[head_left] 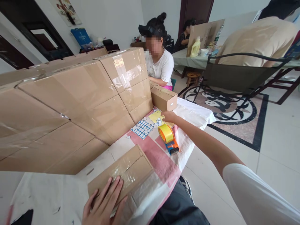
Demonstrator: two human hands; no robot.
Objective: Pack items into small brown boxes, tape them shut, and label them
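My left hand (105, 200) lies with its fingers spread on a taped cardboard box (126, 168) at the table's near edge. My right arm stretches forward, and my right hand (169, 116) is at the edge of a yellow sheet (155, 117). Its fingers are bent together; whatever they may hold is too small to make out. Beside that sheet lie a blue-and-white label sheet (142, 129) and some loose white labels (158, 122). A tape dispenser (172, 144) with a yellow roll rests on the cloth, nearer to me than my right hand.
Stacked cardboard boxes (82, 97) form a wall along the left. A closed box (164, 97) stands just beyond my right hand. Across the table sits a person in a white shirt (161, 64). A folding chair (236, 73) and another table (180, 59) are behind, at the right.
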